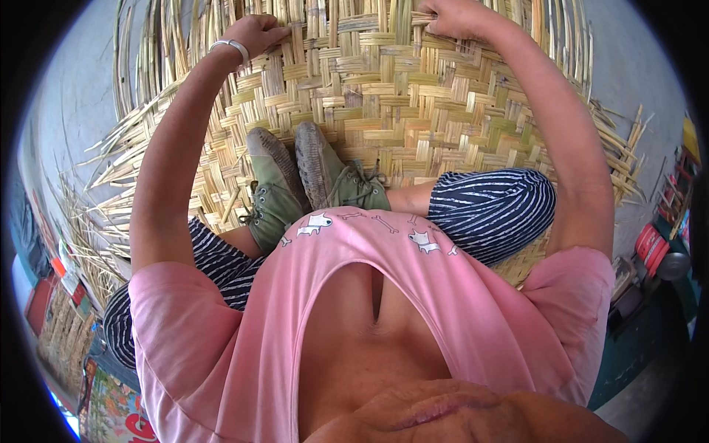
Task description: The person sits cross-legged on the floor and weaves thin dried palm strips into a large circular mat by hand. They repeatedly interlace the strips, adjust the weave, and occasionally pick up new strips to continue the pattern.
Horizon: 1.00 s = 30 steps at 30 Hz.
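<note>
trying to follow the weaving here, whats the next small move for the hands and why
Probably press the strip under the right hand down tight into the woven bamboo mat. Both hands, the left hand too, rest on the far woven edge, and loose strips beyond it stand unwoven.

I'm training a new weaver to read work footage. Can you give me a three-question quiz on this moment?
1. True or false: both hands rest on the woven bamboo mat.
2. Which hand's wrist carries the pale bangle: A) left hand, B) right hand?
3. What green things rest on the mat between the arms?

Key: 1 true. 2 A. 3 A pair of green lace-up shoes on the person's feet.
</note>
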{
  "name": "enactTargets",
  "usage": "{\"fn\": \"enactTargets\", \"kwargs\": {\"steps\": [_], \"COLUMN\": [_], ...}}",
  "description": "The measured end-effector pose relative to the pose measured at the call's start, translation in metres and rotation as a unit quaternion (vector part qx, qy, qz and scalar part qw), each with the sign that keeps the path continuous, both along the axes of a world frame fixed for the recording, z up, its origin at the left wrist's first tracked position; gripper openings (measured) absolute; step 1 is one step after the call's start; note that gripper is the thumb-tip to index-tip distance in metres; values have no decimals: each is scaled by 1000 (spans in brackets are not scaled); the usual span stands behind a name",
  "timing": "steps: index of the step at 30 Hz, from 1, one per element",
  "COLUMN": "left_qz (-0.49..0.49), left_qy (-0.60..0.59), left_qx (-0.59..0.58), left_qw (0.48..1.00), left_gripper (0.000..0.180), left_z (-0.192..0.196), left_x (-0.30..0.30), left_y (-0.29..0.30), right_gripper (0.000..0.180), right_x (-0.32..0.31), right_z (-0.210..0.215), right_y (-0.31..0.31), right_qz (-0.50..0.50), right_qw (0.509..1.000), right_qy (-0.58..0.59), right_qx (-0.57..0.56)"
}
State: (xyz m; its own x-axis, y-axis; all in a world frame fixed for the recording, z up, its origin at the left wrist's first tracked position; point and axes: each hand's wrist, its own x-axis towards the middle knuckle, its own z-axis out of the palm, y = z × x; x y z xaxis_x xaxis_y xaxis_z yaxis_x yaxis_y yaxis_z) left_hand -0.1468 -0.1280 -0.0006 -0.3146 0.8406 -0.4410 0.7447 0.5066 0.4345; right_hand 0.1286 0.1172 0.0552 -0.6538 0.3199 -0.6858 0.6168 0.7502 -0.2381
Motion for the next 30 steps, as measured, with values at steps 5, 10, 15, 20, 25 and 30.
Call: {"fn": "enactTargets", "kwargs": {"steps": [5, 10, 15, 20, 25, 30], "left_qz": [3, 5, -46, -129, -202, -217], "left_qy": [12, 59, 147, 250, 265, 256], "left_qx": [22, 8, 9, 80, 50, 127], "left_qw": [1000, 998, 988, 956, 942, 933], "left_gripper": [50, 46, 40, 32, 48, 46], "left_z": [1, 8, 15, 4, 21, 10], "left_x": [6, 14, 24, 26, 68, 121], "left_y": [-5, -5, -13, -12, 4, 20], "right_gripper": [21, 35, 36, 39, 30, 27], "right_x": [-3, 15, 26, 27, 16, 19], "right_z": [2, -45, -45, -55, -46, 1], "right_y": [3, 6, -12, -15, -10, -12], "right_qz": [-98, 56, 81, 104, 86, -66], "right_qw": [988, 990, 983, 975, 989, 998], "right_qy": [39, 95, 113, 135, 30, -2], "right_qx": [-109, 83, 117, 145, 118, -17]}}
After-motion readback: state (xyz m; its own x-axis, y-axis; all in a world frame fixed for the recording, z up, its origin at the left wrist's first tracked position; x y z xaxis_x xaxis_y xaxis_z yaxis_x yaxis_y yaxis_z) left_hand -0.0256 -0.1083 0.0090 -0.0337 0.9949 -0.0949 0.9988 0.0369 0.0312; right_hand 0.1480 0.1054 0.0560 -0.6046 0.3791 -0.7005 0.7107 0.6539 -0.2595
